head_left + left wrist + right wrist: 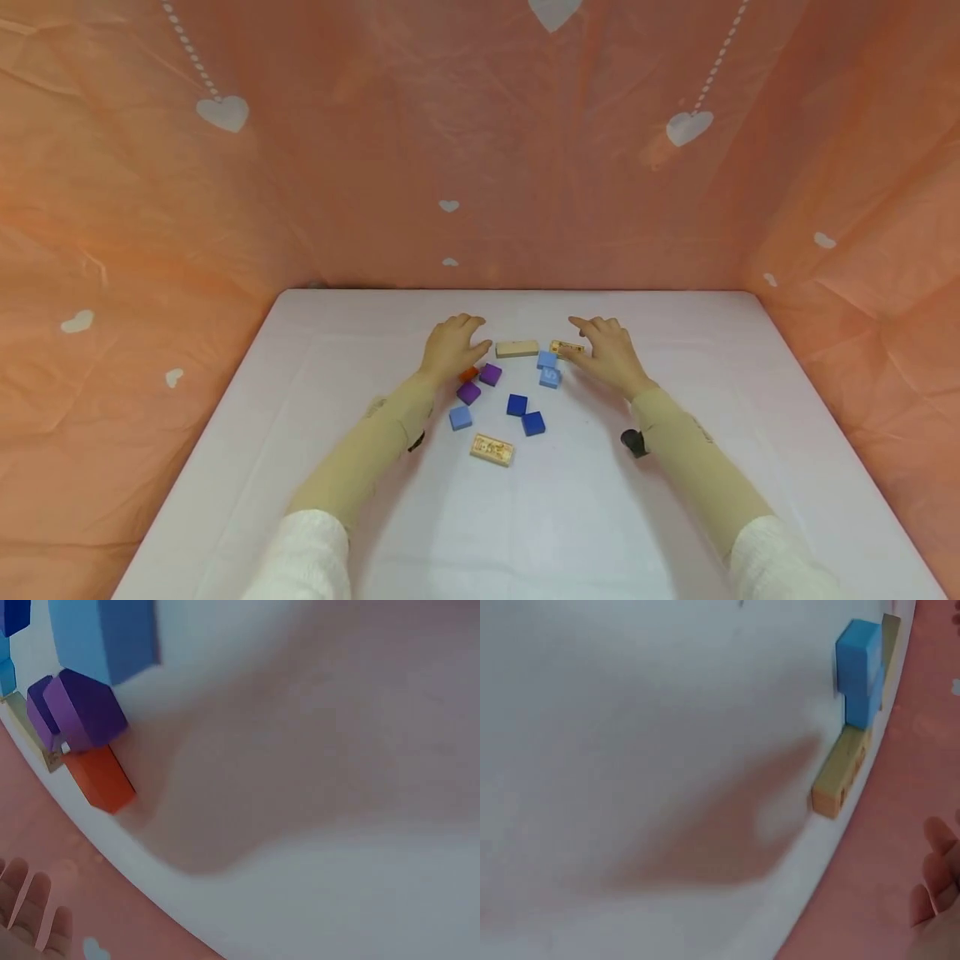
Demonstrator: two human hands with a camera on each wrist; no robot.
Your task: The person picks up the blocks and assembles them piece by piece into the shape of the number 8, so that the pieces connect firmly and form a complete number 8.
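Observation:
My left hand is above the far left of a loose group of small blocks, fingers spread and holding nothing. Nearest to it are an orange block and two purple blocks. On the other side, my right hand hovers with fingers apart, its thumb overlapping a printed wooden block in the head view. Two light blue blocks lie beside that block. A plain wooden block lies between the hands. In the wrist views, the left fingers and right fingers appear at the lower corners.
Closer to me lie two dark blue blocks, another light blue block and a second printed wooden block. All rest on a white-covered table. Orange cloth with hearts walls the back and both sides.

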